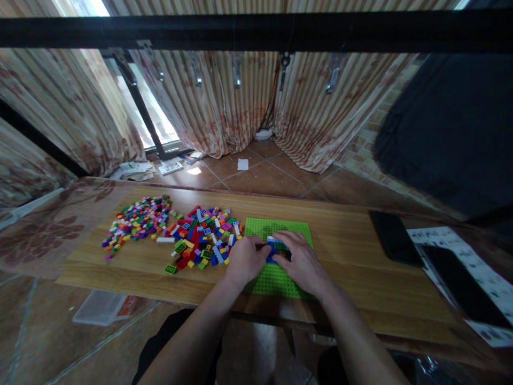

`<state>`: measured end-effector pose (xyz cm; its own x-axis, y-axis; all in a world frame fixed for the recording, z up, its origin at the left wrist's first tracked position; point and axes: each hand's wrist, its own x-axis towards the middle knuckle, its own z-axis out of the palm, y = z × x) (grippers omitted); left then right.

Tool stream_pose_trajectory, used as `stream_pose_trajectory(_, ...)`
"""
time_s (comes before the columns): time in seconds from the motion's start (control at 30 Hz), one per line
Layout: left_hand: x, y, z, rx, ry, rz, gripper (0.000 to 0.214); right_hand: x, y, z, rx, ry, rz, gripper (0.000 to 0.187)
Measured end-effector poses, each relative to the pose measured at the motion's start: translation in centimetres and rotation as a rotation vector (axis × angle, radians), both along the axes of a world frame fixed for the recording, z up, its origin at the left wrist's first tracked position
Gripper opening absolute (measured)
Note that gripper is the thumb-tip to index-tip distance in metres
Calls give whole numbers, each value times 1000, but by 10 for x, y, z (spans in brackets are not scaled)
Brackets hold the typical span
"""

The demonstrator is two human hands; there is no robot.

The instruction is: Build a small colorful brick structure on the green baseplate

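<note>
- Forearms ran up from 6 o'clock, meeting over the near half of the green baseplate (280, 227).
- Left hand (245, 260): fingers curled in, tips closed on the 9 o'clock end of the brick cluster (276, 247); nothing else in it.
- Right hand (301, 262): half-closed, fingers laid over the cluster's top at its 3 o'clock end, thumb tucked on the near side; how hard it gripped, can't tell.
- Brick cluster: blue with white on top, sitting on the baseplate about mid-plate, directly between the two hands and touching both.
- Key relation: cluster's long axis ran roughly 9-to-3, so each hand capped one end; neither hand was nearer than the other.
- Whether the cluster was seated on the studs or lifted just clear, can't tell; fingers hid its base.
- Mixed brick pile (200, 238) lay at 9 o'clock from the hands, just beside the baseplate's left edge, nearer the left hand.
- Small-brick pile (138, 219) lay farther out, at 10 o'clock.
- Black phone (395, 237) sat on the wooden table (344, 251) at 3 o'clock, well apart from the right hand.
</note>
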<state>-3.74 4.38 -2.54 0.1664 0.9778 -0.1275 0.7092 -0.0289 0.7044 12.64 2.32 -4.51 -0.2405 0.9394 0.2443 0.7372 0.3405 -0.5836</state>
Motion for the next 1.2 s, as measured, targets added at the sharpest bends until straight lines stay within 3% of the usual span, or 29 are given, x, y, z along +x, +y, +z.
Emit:
stream_pose_trajectory(0.27, 1, 6, -6, -35, -78, 61, 15, -1, -1, 1, -1, 13, -3, 42)
stream_pose_trajectory(0.87, 0, 18, -17, -31, -117, -8, 14, 3, -1, 1, -44, 92, -7, 45)
stream_pose_trajectory(1.03, -5, 17, -10, -70, -162, -90, 17, 13, 1, -3, -38, 188, -79, 40)
stream_pose_trajectory(1.2, -8, 17, -10, -85, -208, -109, 28, 24, 7, -4, 59, 287, -262, 34)
